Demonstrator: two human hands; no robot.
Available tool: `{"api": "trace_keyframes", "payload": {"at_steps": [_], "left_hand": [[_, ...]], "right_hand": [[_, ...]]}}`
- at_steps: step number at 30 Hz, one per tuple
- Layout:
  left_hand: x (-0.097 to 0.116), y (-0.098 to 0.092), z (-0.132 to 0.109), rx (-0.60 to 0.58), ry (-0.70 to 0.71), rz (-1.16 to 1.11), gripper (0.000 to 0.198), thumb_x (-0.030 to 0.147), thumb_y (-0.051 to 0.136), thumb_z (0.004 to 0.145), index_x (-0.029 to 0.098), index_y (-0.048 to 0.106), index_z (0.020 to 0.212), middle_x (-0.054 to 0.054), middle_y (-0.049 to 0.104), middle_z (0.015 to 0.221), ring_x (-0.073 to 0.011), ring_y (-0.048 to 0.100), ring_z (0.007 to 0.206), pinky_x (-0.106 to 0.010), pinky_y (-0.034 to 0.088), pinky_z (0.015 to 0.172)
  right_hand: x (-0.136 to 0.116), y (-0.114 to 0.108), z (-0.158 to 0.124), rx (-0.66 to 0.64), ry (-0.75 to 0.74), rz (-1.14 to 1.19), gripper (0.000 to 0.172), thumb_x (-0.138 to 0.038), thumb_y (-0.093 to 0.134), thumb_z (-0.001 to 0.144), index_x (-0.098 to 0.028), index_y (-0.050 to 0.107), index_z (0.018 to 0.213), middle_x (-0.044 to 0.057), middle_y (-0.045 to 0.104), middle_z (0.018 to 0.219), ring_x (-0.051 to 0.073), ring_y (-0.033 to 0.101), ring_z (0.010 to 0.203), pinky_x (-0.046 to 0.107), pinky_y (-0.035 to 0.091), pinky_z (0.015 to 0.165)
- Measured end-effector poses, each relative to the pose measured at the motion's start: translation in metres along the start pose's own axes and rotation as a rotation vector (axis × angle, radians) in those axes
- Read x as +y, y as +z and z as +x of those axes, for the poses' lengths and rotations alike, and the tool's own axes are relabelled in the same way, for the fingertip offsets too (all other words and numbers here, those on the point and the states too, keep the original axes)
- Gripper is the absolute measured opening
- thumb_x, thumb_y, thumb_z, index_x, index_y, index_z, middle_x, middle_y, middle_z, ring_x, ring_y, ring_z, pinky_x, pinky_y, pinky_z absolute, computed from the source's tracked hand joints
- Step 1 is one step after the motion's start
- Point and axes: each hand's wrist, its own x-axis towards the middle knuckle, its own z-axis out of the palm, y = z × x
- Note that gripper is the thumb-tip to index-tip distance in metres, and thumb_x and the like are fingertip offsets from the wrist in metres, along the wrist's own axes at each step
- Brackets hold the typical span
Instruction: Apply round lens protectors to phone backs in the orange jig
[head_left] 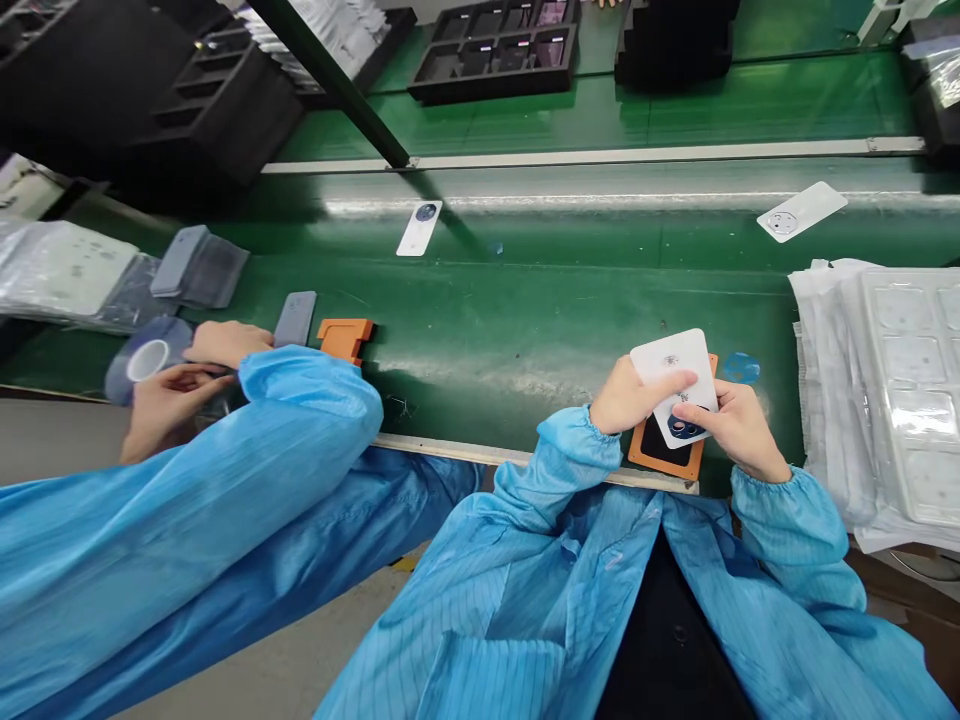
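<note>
My left hand grips the left side of a white phone back cover, its thumb lying across the face. On the lower right, my right hand holds the same cover, thumb beside the dark round camera area. Beneath the cover is an orange fixture with a black centre, at the belt's near edge. The cover hides much of the fixture. A blue round film piece lies on the green belt just past my right hand.
Two more white covers lie farther back, one at centre, another at right. Clear trays are stacked at right. To the left, a co-worker's hands work by a tape roll, near another orange fixture. Black trays stand beyond the rail.
</note>
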Motion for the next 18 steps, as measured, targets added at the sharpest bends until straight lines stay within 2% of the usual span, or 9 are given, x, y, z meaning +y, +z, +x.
{"api": "trace_keyframes", "payload": {"at_steps": [2, 5, 6, 8, 10, 11, 13, 18], "left_hand": [[-0.008, 0.002, -0.005, -0.013, -0.023, 0.004, 0.043, 0.055, 0.085, 0.073, 0.017, 0.077, 0.090, -0.004, 0.073, 0.072, -0.0113, 0.055, 0.047, -0.023, 0.041, 0.041], [-0.016, 0.003, -0.009, 0.006, -0.032, -0.032, 0.042, 0.055, 0.084, 0.075, 0.017, 0.077, 0.089, -0.006, 0.074, 0.074, -0.0120, 0.056, 0.045, -0.024, 0.043, 0.037], [-0.017, 0.003, -0.008, 0.029, -0.026, -0.059, 0.043, 0.056, 0.084, 0.075, 0.016, 0.077, 0.089, -0.006, 0.074, 0.075, -0.0121, 0.056, 0.045, -0.024, 0.044, 0.037], [-0.019, 0.004, -0.007, 0.131, 0.008, -0.140, 0.048, 0.059, 0.084, 0.074, 0.015, 0.076, 0.091, -0.008, 0.076, 0.081, -0.0136, 0.061, 0.050, -0.024, 0.050, 0.040], [-0.022, 0.009, -0.005, 0.294, 0.067, -0.236, 0.053, 0.062, 0.083, 0.074, 0.015, 0.076, 0.098, -0.010, 0.078, 0.095, -0.0179, 0.071, 0.064, -0.026, 0.058, 0.050], [-0.024, 0.013, -0.005, 0.365, 0.096, -0.276, 0.055, 0.064, 0.083, 0.075, 0.016, 0.076, 0.103, -0.010, 0.079, 0.102, -0.0203, 0.074, 0.074, -0.027, 0.063, 0.057], [-0.029, 0.022, -0.007, 0.434, 0.139, -0.323, 0.059, 0.068, 0.079, 0.077, 0.018, 0.076, 0.109, -0.010, 0.078, 0.110, -0.0242, 0.077, 0.090, -0.031, 0.067, 0.071], [-0.042, 0.039, -0.019, 0.340, 0.215, -0.262, 0.054, 0.069, 0.064, 0.091, 0.020, 0.079, 0.107, -0.010, 0.079, 0.113, -0.0283, 0.075, 0.108, -0.040, 0.064, 0.097]], "right_hand": [[0.001, 0.000, -0.001, 0.013, 0.008, -0.065, 0.051, -0.056, 0.094, 0.057, -0.014, 0.077, 0.081, 0.006, 0.076, 0.073, 0.024, 0.071, 0.065, 0.032, 0.057, 0.056], [0.000, -0.001, -0.001, 0.069, -0.034, -0.235, 0.049, -0.057, 0.091, 0.061, -0.014, 0.076, 0.080, 0.005, 0.073, 0.071, 0.025, 0.069, 0.064, 0.033, 0.055, 0.054], [-0.001, -0.002, -0.002, 0.146, -0.117, -0.308, 0.048, -0.057, 0.089, 0.064, -0.015, 0.075, 0.082, 0.005, 0.074, 0.074, 0.025, 0.069, 0.068, 0.034, 0.056, 0.057], [-0.004, -0.001, -0.003, 0.381, -0.376, -0.441, 0.042, -0.054, 0.085, 0.073, -0.017, 0.075, 0.092, 0.006, 0.076, 0.088, 0.026, 0.071, 0.080, 0.037, 0.059, 0.069], [-0.007, 0.002, -0.006, 0.605, -0.629, -0.512, 0.032, -0.046, 0.080, 0.083, -0.020, 0.072, 0.100, 0.008, 0.075, 0.100, 0.026, 0.071, 0.092, 0.040, 0.060, 0.080], [-0.009, 0.004, -0.007, 0.670, -0.713, -0.541, 0.025, -0.042, 0.076, 0.087, -0.021, 0.071, 0.100, 0.008, 0.075, 0.102, 0.025, 0.071, 0.095, 0.040, 0.060, 0.083], [-0.010, 0.011, -0.008, 0.707, -0.803, -0.612, 0.011, -0.034, 0.070, 0.093, -0.023, 0.070, 0.094, 0.009, 0.075, 0.100, 0.024, 0.072, 0.095, 0.041, 0.061, 0.086], [-0.009, 0.024, -0.005, 0.701, -0.844, -0.717, 0.011, -0.030, 0.063, 0.098, -0.023, 0.070, 0.093, 0.009, 0.077, 0.100, 0.022, 0.074, 0.094, 0.039, 0.063, 0.087]]}}
